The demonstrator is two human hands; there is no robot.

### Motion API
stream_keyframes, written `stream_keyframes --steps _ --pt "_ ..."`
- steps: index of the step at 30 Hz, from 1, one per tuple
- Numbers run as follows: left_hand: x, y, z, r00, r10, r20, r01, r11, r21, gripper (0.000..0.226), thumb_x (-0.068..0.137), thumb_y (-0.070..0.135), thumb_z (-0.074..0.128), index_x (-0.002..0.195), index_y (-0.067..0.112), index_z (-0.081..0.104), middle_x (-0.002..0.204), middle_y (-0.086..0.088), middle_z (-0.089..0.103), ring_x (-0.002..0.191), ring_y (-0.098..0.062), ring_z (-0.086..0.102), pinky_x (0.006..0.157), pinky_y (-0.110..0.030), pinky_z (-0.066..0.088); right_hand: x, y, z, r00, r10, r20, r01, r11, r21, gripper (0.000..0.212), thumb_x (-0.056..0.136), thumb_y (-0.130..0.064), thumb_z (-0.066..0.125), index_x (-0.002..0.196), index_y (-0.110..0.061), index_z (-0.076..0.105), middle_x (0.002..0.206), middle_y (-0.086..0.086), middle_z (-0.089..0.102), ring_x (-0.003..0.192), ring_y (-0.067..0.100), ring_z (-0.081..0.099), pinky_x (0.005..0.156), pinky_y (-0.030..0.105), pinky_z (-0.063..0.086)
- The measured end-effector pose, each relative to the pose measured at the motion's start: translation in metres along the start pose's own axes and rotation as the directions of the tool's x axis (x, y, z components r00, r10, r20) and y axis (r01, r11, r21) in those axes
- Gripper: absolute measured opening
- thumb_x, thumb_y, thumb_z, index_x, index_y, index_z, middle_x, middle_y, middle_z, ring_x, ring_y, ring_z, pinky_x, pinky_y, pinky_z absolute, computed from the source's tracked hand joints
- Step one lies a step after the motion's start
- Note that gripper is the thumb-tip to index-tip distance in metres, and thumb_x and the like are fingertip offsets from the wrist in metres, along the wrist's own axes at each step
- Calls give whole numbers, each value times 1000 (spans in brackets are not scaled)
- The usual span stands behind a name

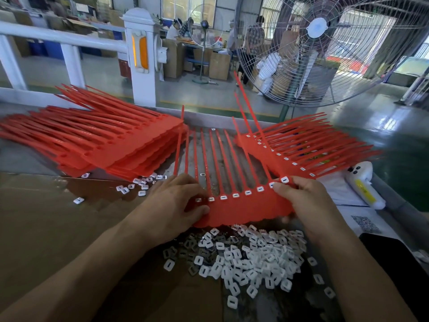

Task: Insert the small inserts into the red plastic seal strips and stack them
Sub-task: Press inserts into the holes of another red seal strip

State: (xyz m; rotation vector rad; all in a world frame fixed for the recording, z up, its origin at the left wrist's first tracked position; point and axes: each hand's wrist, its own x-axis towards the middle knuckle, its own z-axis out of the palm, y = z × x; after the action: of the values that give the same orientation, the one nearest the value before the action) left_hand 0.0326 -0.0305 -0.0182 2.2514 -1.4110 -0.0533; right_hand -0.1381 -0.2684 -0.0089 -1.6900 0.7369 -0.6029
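Held strip: a red seal strip [241, 209] with white inserts seated along its row of sockets is held just above the loose insert pile; its thin tails fan away from the pile toward the far table edge.
Left hand: the left hand [171, 205] is laid on the strip's left end, thumb pressed on the flat red tab, fingers curled over the top edge by the first sockets.
Right hand: the right hand [308, 201] grips the strip's right end, fingertips pinched at the last two inserts, thumb hidden beneath.
Loose insert pile: a heap of small white inserts [253, 254] is spread on the table between the forearms, some turned dark side up.
Unfilled stack: a thick stack of red strips [111, 145] with empty sockets is seen beyond and left of the pile.
Finished stack: strips with inserts fitted [301, 152] are stacked beyond and right of the pile.
Stray inserts: a small scatter [139, 184] is found left of the pile, by the unfilled stack.
Cardboard: a brown sheet [46, 219] is laid left of the pile.
Fan: a large caged fan [325, 43] stands far beyond the pile.
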Motion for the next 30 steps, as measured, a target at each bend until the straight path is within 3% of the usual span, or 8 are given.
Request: stream_keyframes --steps 5,11,14,18,22,24,27,30 --pt "-1 4 -1 1000 1 21 -1 1000 -6 48 91 65 53 135 46 56 137 22 44 133 -3 37 116 -42 32 -3 -9 1 987 -81 -140 96 990 105 12 88 -17 75 85 -26 81 72 0 75 50 10 63 36 22 39" --pt "-2 6 -4 997 -29 76 33 998 -52 87 70 88 50 145 45 45 142 26 36 136 -3 28 119 -42 28 -2 -12 0 976 -113 -188 153 965 212 15 79 -23 76 93 -26 82 86 4 80 66 13 73 41 24 46" --pt "-2 7 -4 995 -23 92 27 999 -43 93 68 89 53 149 47 38 149 27 31 142 -3 23 121 -46 25 0 -11 -2 974 -117 -195 160 962 223 21 73 -30 76 93 -27 82 84 2 80 65 13 72 43 21 46" --pt "-2 9 -4 997 7 70 -3 998 -60 88 73 83 57 151 48 33 151 29 28 143 -1 22 121 -48 27 3 -10 -5 974 -69 -216 131 950 284 21 72 -27 75 92 -27 82 88 3 80 75 18 75 56 31 58" --pt "-1 10 -3 1000 25 -19 -27 993 -114 76 82 72 60 150 46 37 152 28 28 142 0 26 119 -46 33 2 -12 -5 963 -48 -265 118 959 256 12 81 -25 74 82 -33 82 75 -6 77 54 10 65 37 22 39" --pt "0 10 -3 998 23 -60 -30 991 -132 73 84 67 60 150 45 38 155 25 26 144 -1 26 120 -44 34 3 -9 -5 957 -57 -284 132 959 252 23 91 -16 70 76 -30 81 68 -7 73 44 7 56 33 19 34" --pt "0 11 -1 995 27 -96 -39 992 -122 70 89 62 59 152 43 37 160 21 24 147 -3 23 120 -46 35 3 -8 -4 954 -31 -298 115 957 266 28 94 -12 68 75 -29 81 70 -7 73 44 5 56 32 18 33" --pt "0 10 -1 992 25 -126 -40 992 -118 65 93 55 57 153 39 39 162 18 24 147 -5 24 117 -45 37 4 -8 -7 946 -10 -324 107 953 282 20 93 -14 69 80 -24 80 74 -7 76 51 4 63 33 18 33"
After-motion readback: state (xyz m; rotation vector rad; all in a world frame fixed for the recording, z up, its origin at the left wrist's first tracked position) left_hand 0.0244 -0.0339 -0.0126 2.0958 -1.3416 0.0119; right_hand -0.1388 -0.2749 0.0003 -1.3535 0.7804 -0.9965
